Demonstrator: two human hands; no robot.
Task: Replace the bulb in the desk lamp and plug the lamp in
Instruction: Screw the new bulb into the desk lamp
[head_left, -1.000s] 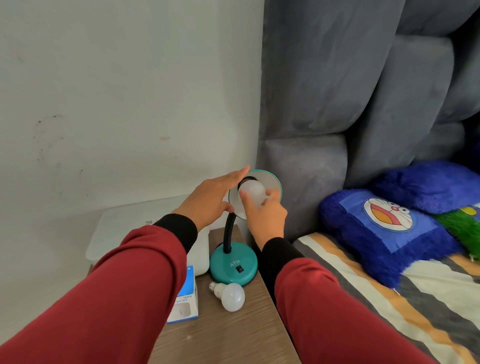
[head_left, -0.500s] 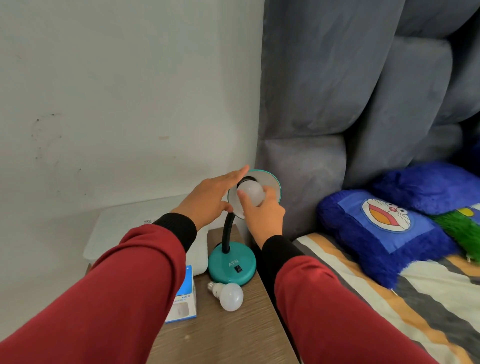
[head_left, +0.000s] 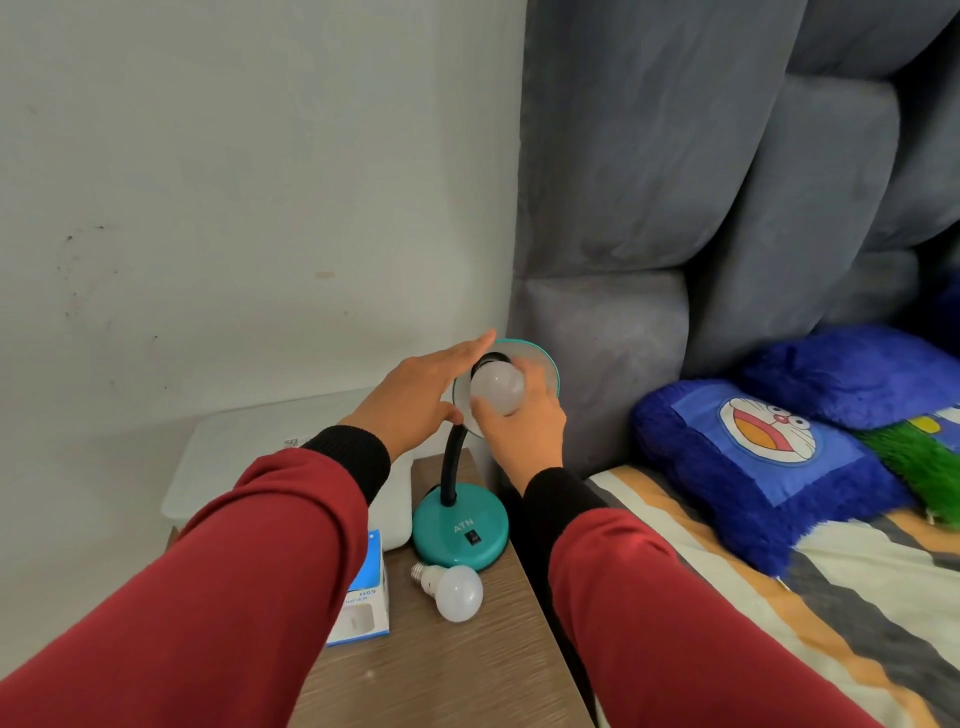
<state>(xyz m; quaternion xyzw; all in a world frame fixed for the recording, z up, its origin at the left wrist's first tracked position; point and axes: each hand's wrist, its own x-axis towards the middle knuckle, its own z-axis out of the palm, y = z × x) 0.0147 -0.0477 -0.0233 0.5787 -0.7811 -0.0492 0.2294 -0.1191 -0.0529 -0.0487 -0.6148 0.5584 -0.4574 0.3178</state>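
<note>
The right hand (head_left: 524, 431) cups a white bulb (head_left: 496, 387) from below, its fingers curled round the globe, which sits at the socket inside the teal lamp shade (head_left: 543, 364). The left hand (head_left: 415, 400) lies flat against the shade's left edge, fingers straight and gripping nothing. Below both hands, on the table (head_left: 457, 670), a second bulb (head_left: 454, 592) lies on its side just beside the lamp base (head_left: 460, 527), next to a blue-and-white box (head_left: 366, 608).

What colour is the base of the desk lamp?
Teal, with a black switch; the lamp base shows clearly in the head view.
</note>
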